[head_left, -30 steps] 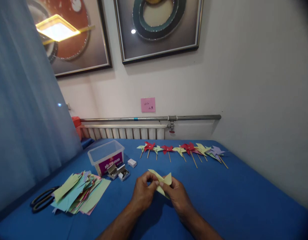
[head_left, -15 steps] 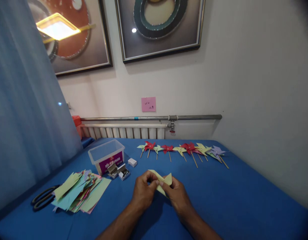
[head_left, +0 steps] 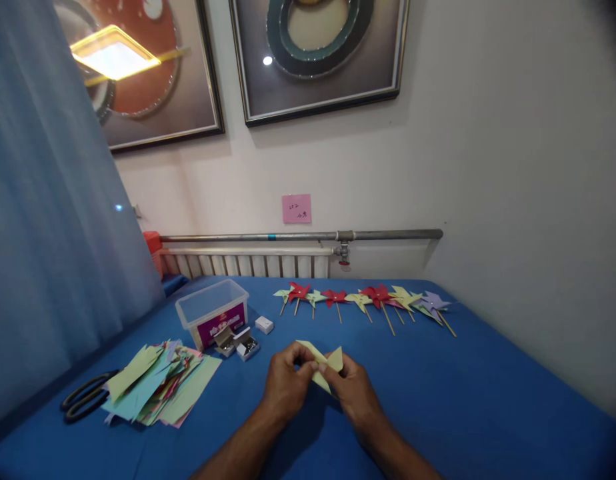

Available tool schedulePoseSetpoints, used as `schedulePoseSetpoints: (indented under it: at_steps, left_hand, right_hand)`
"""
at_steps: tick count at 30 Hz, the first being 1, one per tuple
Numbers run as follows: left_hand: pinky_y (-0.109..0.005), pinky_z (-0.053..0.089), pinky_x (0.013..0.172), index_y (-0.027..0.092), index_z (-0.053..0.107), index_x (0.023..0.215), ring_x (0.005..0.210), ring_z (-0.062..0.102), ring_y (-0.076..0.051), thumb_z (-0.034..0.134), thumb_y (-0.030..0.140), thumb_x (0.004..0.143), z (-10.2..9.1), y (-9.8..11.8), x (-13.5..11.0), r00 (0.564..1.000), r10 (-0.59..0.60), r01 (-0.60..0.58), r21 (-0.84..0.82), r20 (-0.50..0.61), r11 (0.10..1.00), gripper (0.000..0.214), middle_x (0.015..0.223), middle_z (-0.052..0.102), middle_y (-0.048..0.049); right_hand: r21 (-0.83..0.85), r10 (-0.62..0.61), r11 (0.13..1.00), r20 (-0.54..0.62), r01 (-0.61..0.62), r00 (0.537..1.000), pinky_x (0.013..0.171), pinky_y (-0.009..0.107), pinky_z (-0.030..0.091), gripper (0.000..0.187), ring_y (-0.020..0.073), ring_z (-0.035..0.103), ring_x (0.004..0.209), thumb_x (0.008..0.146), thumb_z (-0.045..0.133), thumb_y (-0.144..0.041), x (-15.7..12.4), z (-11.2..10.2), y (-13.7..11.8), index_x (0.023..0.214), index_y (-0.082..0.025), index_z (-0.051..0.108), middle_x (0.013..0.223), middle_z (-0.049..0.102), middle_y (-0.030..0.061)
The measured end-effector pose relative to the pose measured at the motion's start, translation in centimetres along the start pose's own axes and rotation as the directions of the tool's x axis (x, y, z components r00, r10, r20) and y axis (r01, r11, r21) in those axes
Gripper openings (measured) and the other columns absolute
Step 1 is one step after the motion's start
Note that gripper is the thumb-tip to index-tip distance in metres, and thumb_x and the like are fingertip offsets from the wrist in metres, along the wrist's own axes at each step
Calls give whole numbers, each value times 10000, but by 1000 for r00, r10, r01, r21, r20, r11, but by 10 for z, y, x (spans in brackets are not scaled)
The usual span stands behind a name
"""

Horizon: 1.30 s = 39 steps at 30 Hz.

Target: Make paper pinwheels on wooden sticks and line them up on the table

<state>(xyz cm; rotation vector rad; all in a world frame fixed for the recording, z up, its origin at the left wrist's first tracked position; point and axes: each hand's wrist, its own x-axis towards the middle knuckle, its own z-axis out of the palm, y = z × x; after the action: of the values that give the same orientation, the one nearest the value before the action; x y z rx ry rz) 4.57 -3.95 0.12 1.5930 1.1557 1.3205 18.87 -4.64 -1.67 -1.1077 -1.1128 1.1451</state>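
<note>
A pale yellow paper pinwheel (head_left: 335, 361), partly folded, is held just above the blue cloth between both hands. My left hand (head_left: 289, 380) is closed on its left side, with the thumb pressed near the paper's centre. From the other side my right hand (head_left: 354, 390) pinches it, thumb meeting the left thumb. One pointed corner of the paper sticks up beside the right fingers. The fingers hide much of the middle, so I cannot tell whether a pin is there.
Finished paper pinwheels on sticks (head_left: 375, 297) lie in a row at the back. Left of my hands are small open boxes of metal pins (head_left: 247, 345), a closed white box (head_left: 264, 325), a clear plastic tub (head_left: 213, 310), stacked coloured paper (head_left: 161, 383) and black-handled scissors (head_left: 85, 397).
</note>
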Motion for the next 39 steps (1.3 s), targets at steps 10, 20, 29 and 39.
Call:
schedulePoseSetpoints:
  at_steps: [10,20,29,39]
  left_hand:
    - [-259,422,682,182,610,665,668,525,-137,633,217,733,0,3,-1,1000,-15,16,18,-9,1000,79,661,607,20]
    - [-242,396,652,181,591,652,643,497,-125,631,213,721,2,4,-2,999,-27,28,26,-24,999,86,635,579,29]
    - [-244,401,644,178,593,713,659,505,-129,622,238,747,3,4,-2,1000,-9,9,0,-17,1000,76,669,574,26]
    - [-258,412,657,171,645,794,680,535,-145,634,389,806,-6,-1,4,991,-120,113,-89,-66,990,218,704,613,-2]
  right_hand:
    - [-64,-32,997,-16,31,999,594,280,425,353,172,521,616,657,730,-506,4,-1,8,812,-198,656,642,605,-23]
    - [-47,-59,997,-2,59,998,602,289,448,361,189,549,635,681,751,-541,1,0,8,800,-215,653,654,619,-9]
    - [36,15,999,-9,-15,1000,616,293,469,446,194,586,656,605,799,-540,12,-3,24,861,-199,672,705,670,0]
    - [91,75,993,-52,-70,996,611,303,473,446,199,600,621,591,821,-543,6,-6,8,834,-212,647,672,675,-3]
